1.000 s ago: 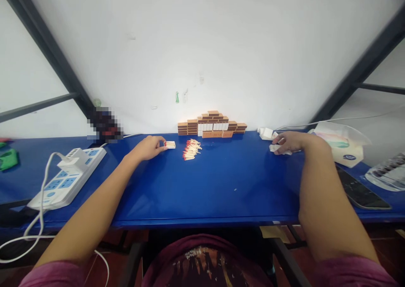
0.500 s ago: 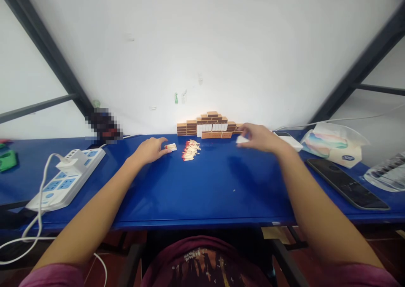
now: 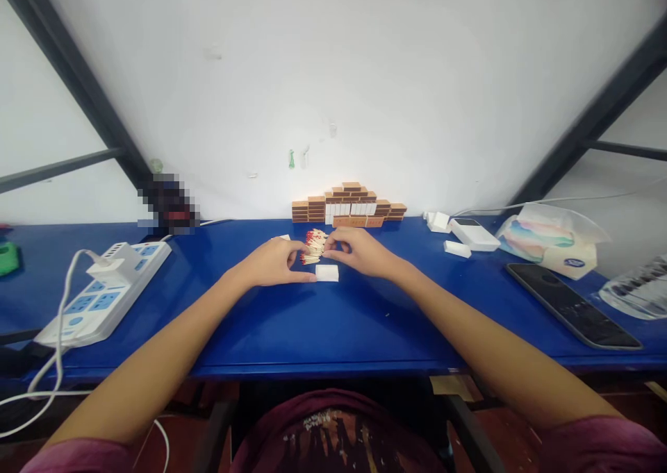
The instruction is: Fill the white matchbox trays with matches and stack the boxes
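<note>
A loose pile of red-tipped matches (image 3: 315,242) lies on the blue table between my hands. My left hand (image 3: 274,260) has thumb and index finger apart, the index fingertip at the pile's left side. Its thumb tip touches a small white matchbox tray (image 3: 327,273) just in front of the pile. My right hand (image 3: 359,249) is at the pile's right side, thumb and index finger pinched on match ends. Behind my left hand, another white tray (image 3: 283,237) is mostly hidden. Farther back stands a stepped stack of matchboxes (image 3: 350,198).
To the right lie white tray-like pieces (image 3: 457,249), a white device (image 3: 474,234), a tissue pack (image 3: 547,240), a phone (image 3: 573,305) and a clear plastic bottle (image 3: 638,289). A white power strip (image 3: 112,296) with a cable lies to the left. The wall rises behind the matchboxes.
My right hand has moved left from beside the matchbox stack to the matches. The white tray it held now rests before the pile. My left hand has shifted right, off the other tray.
</note>
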`<state>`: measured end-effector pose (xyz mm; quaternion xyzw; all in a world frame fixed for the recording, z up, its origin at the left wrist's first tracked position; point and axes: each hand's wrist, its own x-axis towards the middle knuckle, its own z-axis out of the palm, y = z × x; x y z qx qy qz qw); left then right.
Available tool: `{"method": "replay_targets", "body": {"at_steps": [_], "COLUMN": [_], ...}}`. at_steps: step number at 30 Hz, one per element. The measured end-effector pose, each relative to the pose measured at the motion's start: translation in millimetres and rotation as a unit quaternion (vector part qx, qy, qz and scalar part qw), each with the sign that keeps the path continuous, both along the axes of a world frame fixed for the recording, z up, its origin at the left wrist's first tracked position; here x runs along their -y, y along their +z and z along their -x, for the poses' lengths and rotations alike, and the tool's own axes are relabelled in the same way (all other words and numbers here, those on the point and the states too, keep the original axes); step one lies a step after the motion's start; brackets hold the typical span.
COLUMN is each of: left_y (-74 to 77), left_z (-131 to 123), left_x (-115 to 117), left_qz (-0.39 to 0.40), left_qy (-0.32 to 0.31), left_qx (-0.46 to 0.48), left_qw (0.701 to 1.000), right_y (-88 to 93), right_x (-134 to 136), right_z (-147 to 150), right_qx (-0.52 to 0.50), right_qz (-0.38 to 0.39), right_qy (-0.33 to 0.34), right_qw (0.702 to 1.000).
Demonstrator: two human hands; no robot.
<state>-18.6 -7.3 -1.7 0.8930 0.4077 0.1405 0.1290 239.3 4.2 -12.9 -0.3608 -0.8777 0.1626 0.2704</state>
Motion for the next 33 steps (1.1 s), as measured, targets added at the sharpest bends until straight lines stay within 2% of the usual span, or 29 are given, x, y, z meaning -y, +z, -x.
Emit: {"method": "replay_targets", "body": {"at_steps": [6,8,13,18,24,33], "left_y": [-13.9,-14.0,-7.6,-6.3,-9.5,1.6], "left_z": [-18,-20,-13,-15,-20,-7], "left_x": [8,9,8,12,12,9], "left_qz": [0.046,0.045,0.058,0.044,0.023,0.043], "left_qy": [-0.02,-0.019,-0.03,-0.021,-0.04,-0.023], "left_qx": [0.03,0.023,0.011,-0.014,-0.042,-0.065], "left_qw": [0.998,0.999,0.998,0.999,0.998,0.997], "right_y": [9.1,9.1,2.6,-0.2,1.2,7.9], "right_x": [-25,-27,-23,-18,-15,-9], "right_z": [22,30,41,41,41,24], "right_qx": [0.064,0.097,0.15,0.153,0.175,0.227], "right_qz": [0.026,0.029,0.005,0.007,0.025,0.067], "right_qy": [0.046,0.055,0.022,-0.001,-0.011,-0.035], "right_qw": [0.997,0.993,0.988,0.988,0.984,0.971]}}
